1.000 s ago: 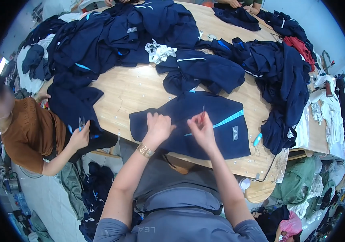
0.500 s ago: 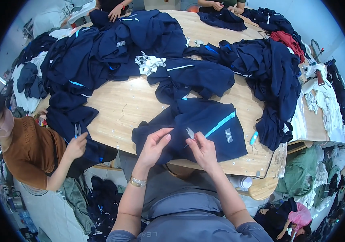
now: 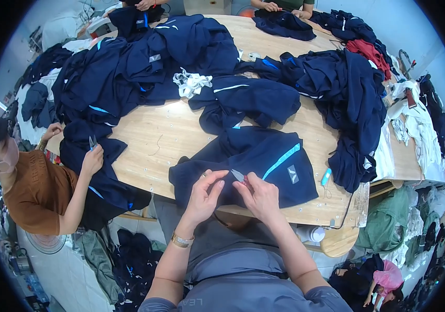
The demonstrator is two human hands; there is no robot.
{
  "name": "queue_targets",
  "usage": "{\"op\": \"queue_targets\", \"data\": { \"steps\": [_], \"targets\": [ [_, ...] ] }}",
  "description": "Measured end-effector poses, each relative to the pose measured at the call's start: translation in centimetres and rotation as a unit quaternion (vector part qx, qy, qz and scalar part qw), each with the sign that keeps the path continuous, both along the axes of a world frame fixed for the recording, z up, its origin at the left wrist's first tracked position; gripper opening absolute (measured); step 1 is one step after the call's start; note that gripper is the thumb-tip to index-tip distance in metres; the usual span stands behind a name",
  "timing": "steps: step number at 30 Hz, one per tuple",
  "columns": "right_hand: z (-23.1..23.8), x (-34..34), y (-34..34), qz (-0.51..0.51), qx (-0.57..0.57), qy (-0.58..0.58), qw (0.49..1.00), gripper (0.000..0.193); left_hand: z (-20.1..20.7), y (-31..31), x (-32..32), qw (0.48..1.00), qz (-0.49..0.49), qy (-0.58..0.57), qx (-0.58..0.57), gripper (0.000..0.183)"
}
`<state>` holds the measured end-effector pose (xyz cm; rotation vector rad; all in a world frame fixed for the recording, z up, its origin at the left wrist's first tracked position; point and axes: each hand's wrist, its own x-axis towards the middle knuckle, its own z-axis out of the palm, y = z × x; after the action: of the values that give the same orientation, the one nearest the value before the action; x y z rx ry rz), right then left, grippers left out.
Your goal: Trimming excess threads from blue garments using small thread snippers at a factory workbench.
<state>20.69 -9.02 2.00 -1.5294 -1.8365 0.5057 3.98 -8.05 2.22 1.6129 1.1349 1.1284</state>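
A dark navy garment (image 3: 279, 151) with a light blue stripe and a small grey patch lies at the table's near edge, in front of me. Above its near part, my right hand (image 3: 260, 196) is closed round small thread snips (image 3: 239, 177) with red on the handle. Their pointed metal blades aim up and to the left. Close to the blade tips is my left hand (image 3: 203, 196), its thumb and forefinger apart and the other fingers curled. I see nothing held in it; a fine thread would be too small to make out.
Navy garment heaps (image 3: 144, 73) cover the table's far left and right side (image 3: 347, 88). White strips (image 3: 191, 84) lie mid-table, and a light blue tool (image 3: 326, 177) at right. A co-worker (image 3: 40, 192) with scissors sits at left; others work at the far edge.
My right hand has turned the snips and brought the blades left, closer to my left hand, which has shifted slightly right. The left co-worker's scissors hand moved up and left.
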Motion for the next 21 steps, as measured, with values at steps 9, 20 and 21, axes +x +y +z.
{"op": "queue_targets", "data": {
  "steps": [9,20,21],
  "targets": [
    [-2.6,5.0,4.8,-0.137,-0.037,0.137,0.98,0.033,1.5,-1.0,-2.5,0.973,-0.215,0.086,0.007,0.017],
    [-6.3,7.1,14.4,-0.007,0.011,-0.094,0.995,0.035,-5.3,2.7,-10.1,0.954,0.118,0.274,-0.041,0.044],
    [-6.3,5.9,14.6,0.02,-0.006,-0.102,0.995,0.037,-6.4,3.0,-9.6,0.967,0.07,0.238,-0.054,0.051]
  ]
}}
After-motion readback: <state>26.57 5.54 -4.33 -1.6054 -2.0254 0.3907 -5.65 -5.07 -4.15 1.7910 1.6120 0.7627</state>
